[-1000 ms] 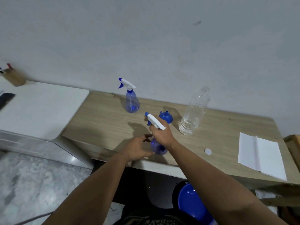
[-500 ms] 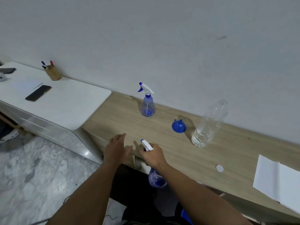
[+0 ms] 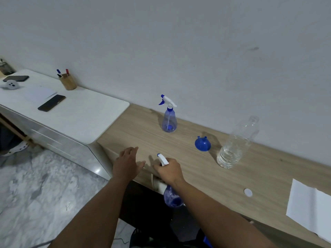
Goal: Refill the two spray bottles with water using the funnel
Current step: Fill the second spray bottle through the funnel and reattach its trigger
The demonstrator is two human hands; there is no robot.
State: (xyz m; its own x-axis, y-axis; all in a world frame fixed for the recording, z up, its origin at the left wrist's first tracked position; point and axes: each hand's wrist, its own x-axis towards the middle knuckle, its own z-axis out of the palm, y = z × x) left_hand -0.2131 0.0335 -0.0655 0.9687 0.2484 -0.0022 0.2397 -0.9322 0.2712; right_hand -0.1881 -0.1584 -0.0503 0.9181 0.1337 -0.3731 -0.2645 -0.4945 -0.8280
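No writing is readable. My right hand [image 3: 169, 170] grips one spray bottle [image 3: 172, 196] by its head, off the wooden table's [image 3: 206, 176] edge (looks near empty). My left hand [image 3: 128, 162] is spread. The water bottle [image 3: 236, 144] holds a little water beside the funnel [image 3: 202, 143]; the other spray bottle [image 3: 169, 118] stands by the wall.

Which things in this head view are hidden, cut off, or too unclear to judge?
- Held spray bottle: the right hand covers its neck and trigger, so whether the cap is loosened cannot be told.
- White paper: cut off by the right edge.
- Far spray bottle: its water level is too faint to read.
- Blue object under the table: mostly hidden by the right arm.
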